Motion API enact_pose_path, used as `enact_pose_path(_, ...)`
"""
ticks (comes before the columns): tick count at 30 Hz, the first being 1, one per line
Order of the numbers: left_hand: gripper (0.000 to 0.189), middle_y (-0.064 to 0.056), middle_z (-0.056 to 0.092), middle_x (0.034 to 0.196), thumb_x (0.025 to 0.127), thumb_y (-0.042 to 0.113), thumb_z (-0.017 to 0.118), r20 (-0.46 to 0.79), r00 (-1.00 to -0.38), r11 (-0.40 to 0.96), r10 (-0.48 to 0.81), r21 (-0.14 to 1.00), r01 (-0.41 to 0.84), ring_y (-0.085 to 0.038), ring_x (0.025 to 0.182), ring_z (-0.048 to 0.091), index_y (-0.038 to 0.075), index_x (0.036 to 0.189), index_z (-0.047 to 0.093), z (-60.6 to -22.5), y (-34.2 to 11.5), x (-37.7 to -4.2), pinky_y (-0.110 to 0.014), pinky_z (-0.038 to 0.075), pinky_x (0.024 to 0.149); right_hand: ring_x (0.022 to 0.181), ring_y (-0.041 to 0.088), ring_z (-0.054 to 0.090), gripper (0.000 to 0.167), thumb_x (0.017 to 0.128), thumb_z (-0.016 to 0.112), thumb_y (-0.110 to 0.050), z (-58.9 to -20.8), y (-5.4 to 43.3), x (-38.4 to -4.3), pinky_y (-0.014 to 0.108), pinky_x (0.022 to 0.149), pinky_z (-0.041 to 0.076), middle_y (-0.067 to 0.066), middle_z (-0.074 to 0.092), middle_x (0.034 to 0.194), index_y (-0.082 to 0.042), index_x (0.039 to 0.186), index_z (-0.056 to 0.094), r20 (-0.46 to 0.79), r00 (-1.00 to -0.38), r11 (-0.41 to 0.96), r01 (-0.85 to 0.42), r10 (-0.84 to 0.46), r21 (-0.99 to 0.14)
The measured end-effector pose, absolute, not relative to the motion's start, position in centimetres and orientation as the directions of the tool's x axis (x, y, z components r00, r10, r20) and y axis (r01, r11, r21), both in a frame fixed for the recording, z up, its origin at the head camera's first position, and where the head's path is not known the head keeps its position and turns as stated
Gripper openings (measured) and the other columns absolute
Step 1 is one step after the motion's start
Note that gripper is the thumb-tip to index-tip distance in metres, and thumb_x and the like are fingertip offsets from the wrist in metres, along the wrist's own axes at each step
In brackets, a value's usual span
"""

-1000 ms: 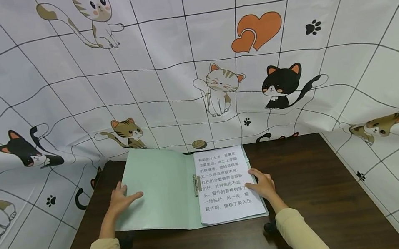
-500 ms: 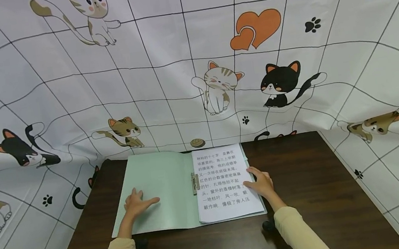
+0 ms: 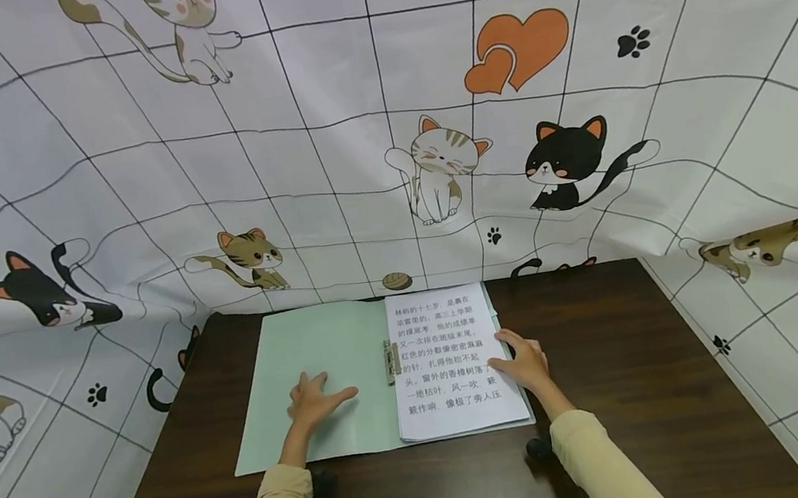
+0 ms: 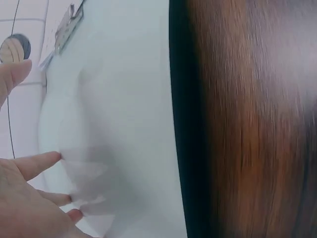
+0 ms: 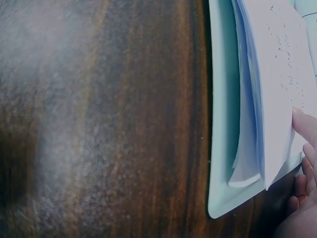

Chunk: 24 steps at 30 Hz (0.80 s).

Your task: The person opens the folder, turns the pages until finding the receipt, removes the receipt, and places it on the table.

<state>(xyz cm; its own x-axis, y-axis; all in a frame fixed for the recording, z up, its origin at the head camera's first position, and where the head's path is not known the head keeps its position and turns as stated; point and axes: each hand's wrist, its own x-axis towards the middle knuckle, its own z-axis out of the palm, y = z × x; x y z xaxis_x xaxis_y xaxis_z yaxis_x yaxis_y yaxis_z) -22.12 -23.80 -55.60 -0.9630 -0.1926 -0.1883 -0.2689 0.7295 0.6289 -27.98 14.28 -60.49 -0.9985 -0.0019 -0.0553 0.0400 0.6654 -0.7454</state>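
A pale green folder (image 3: 334,333) lies spread open on the dark table. A stack of printed paper (image 3: 450,410) sits on its right half, beside a metal clip (image 3: 389,364) at the spine. My left hand (image 3: 316,403) is over the bare left cover with its fingers spread; in the left wrist view the fingertips (image 4: 54,156) are at the pale cover. My right hand (image 3: 525,363) rests at the right edge of the paper. Its thumb (image 5: 303,121) touches the top sheet in the right wrist view, while the other fingers lie beside the folder's edge.
The brown wooden table (image 3: 610,356) extends to both sides and in front of the folder. A white cloth with cat prints (image 3: 352,120) hangs behind and around it. Small dark objects (image 3: 539,449) show beneath both wrists.
My left hand has moved right, from the outer edge of the left cover towards its middle. That cover lies flatter now. The right hand has stayed at the paper's edge.
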Motion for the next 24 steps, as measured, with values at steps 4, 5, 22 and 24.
enact_pose_path(4,0.085,-0.036,0.017,0.156,0.078,0.044,0.074,-0.150,-0.970,0.754,-0.192,0.610,-0.244,-0.057,0.140,0.016,-0.006,0.140,0.045,-55.8,-22.5,-22.7,-0.077,0.017,0.105,0.132,0.039,0.038,0.059,0.084,0.071,-0.025,-60.3,14.4,-28.1,0.059,0.106,0.028,0.011,0.043,0.153,-0.009,0.138,0.054,-0.045,-0.999,0.667,0.034,0.001,-0.744)
enact_pose_path(5,0.084,-0.035,0.018,0.155,0.078,0.044,0.075,-0.139,-0.971,0.759,-0.193,0.606,-0.238,-0.057,0.140,0.017,-0.006,0.139,0.046,-55.9,-22.0,-22.8,-0.078,0.017,0.104,0.132,0.039,0.038,0.059,0.084,0.071,-0.025,-60.3,14.5,-28.1,0.059,0.106,0.028,0.011,0.043,0.153,-0.009,0.138,0.054,-0.042,-0.999,0.666,0.033,0.002,-0.745)
enact_pose_path(22,0.077,-0.035,0.008,0.159,0.067,0.049,0.083,0.047,-0.981,0.793,-0.187,0.597,-0.123,-0.061,0.143,-0.005,0.014,0.131,0.060,-59.1,-16.8,-21.9,-0.084,-0.012,0.099,0.132,0.038,0.039,0.058,0.084,0.072,-0.024,-60.6,14.2,-27.9,0.059,0.105,0.029,0.011,0.045,0.152,-0.009,0.137,0.055,-0.033,-0.999,0.668,0.031,0.010,-0.743)
enact_pose_path(24,0.077,-0.034,0.006,0.159,0.066,0.050,0.084,0.037,-0.984,0.794,-0.175,0.597,-0.118,-0.062,0.143,-0.006,0.016,0.131,0.061,-59.3,-16.5,-21.9,-0.084,-0.013,0.098,0.131,0.039,0.039,0.057,0.084,0.071,-0.023,-60.6,14.2,-27.9,0.060,0.105,0.029,0.012,0.045,0.152,-0.008,0.137,0.055,-0.027,-1.000,0.669,0.031,0.017,-0.742)
